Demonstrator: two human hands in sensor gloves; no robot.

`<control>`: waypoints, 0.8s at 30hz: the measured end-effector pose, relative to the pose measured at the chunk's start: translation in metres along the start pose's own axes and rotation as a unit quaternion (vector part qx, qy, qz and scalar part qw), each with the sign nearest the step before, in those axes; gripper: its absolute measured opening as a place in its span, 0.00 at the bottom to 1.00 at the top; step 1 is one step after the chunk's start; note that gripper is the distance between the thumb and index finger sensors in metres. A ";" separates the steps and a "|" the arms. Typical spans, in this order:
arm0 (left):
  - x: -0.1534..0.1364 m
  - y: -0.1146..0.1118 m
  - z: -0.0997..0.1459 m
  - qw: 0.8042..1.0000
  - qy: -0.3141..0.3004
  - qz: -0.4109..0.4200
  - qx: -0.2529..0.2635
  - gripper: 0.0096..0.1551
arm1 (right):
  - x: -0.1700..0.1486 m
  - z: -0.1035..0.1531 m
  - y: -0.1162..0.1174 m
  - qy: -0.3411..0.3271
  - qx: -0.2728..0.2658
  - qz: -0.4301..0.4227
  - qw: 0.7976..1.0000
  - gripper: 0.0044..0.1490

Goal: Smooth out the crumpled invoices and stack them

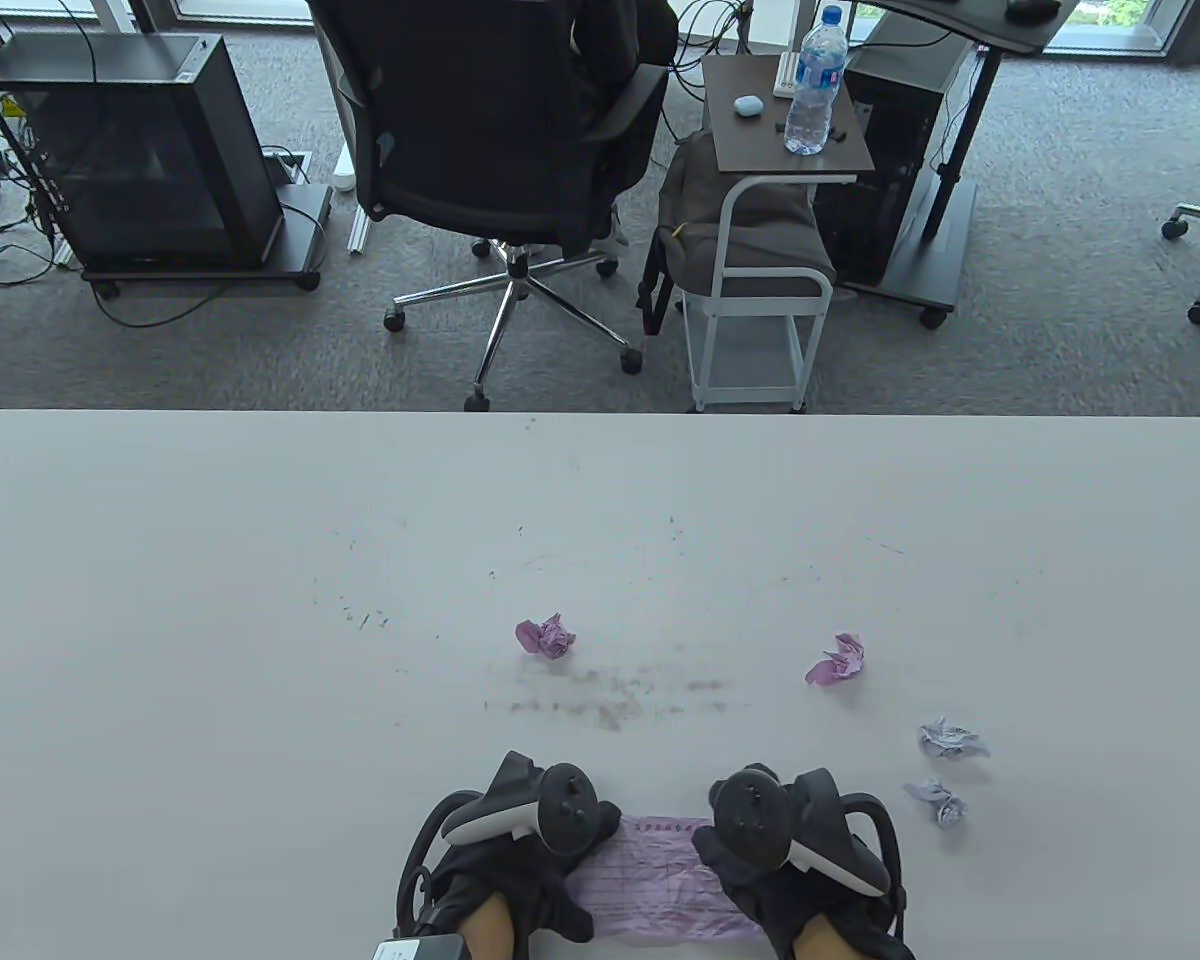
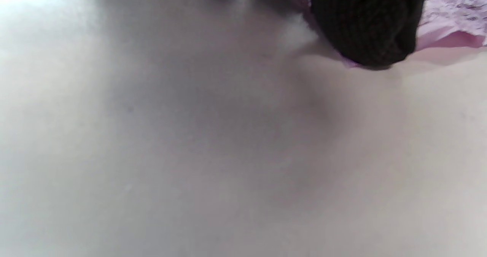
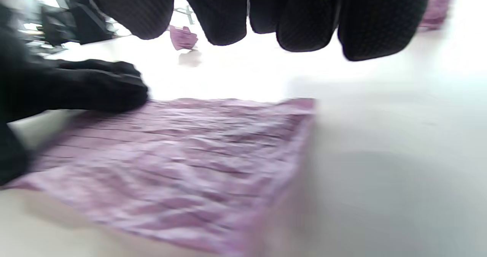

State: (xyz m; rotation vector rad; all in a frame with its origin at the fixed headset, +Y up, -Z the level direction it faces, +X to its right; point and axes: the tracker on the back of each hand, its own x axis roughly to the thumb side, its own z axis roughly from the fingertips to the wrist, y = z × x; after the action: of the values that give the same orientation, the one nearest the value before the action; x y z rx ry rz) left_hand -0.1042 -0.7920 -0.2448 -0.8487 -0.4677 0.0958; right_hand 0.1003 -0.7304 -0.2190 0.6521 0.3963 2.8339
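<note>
A pink invoice [image 1: 657,876] lies spread and still wrinkled at the table's near edge between my two hands. My left hand [image 1: 530,870] rests on its left end with flat fingers. In the right wrist view the left hand [image 3: 95,84] lies along the sheet [image 3: 182,162], and in the left wrist view a gloved fingertip [image 2: 365,25] presses the paper [image 2: 449,17]. My right hand [image 1: 760,880] covers the sheet's right end, its fingers [image 3: 304,17] straight and holding nothing. Two crumpled pink balls [image 1: 546,636] [image 1: 838,660] and two crumpled white balls [image 1: 950,740] [image 1: 938,802] lie farther out.
The white table [image 1: 260,600] carries grey smudges [image 1: 610,695] in front of my hands. Beyond its far edge stand an office chair [image 1: 500,130], a small white cart [image 1: 760,300] with a water bottle [image 1: 815,85], and a black computer case [image 1: 140,150].
</note>
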 end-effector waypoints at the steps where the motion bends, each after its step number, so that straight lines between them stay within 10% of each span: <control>1: 0.000 0.000 0.000 1.000 0.000 0.001 0.000 0.58 | 0.012 -0.002 0.003 -0.043 0.010 -0.008 0.999 0.33; 9: -0.001 0.000 0.000 1.000 -0.001 -0.001 -0.001 0.58 | 0.064 -0.015 0.053 -0.182 0.192 0.093 0.960 0.30; 11: -0.001 0.000 0.000 1.000 -0.001 -0.001 -0.002 0.58 | 0.061 -0.017 0.048 -0.187 0.145 0.076 0.969 0.28; 24: 0.000 0.000 0.000 1.000 -0.002 0.001 -0.005 0.58 | 0.008 -0.017 0.035 -0.002 0.234 -0.014 0.972 0.22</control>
State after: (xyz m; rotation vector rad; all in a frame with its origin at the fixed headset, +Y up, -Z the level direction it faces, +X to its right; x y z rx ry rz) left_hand -0.1041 -0.7918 -0.2449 -0.8593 -0.4713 0.0959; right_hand 0.0804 -0.7650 -0.2200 0.7218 1.0822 2.7223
